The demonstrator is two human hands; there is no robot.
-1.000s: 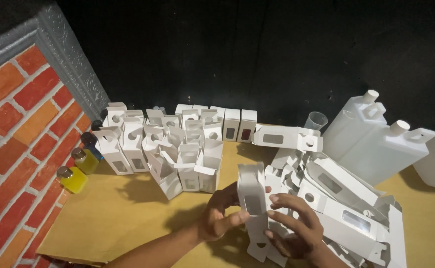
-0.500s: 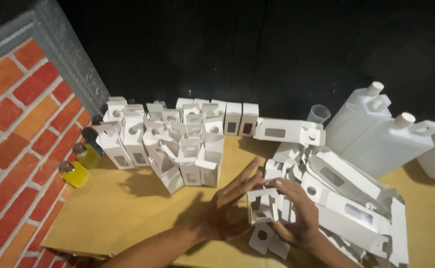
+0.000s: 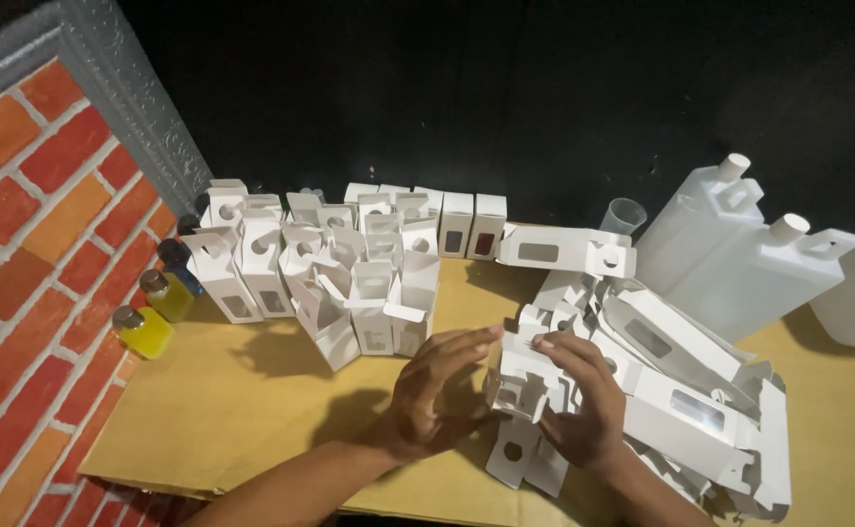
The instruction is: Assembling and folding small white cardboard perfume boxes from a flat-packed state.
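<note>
Box goes from upright to squat between the hands

Both hands now cup a small white box (image 3: 523, 388) at 5 o'clock — left hand (image 3: 437, 390) fingers spread, right hand (image 3: 576, 402) curled over it — folding seems underway beside the flat carton pile (image 3: 681, 390).

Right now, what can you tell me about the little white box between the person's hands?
The small white box looks like thin folded card, part-assembled, with a cut-out window and a round-holed hang tab at its lower end. It stands tilted on the tan cardboard surface, against a pile of flat blanks. The right hand grips it; the left hand touches its side.
</note>
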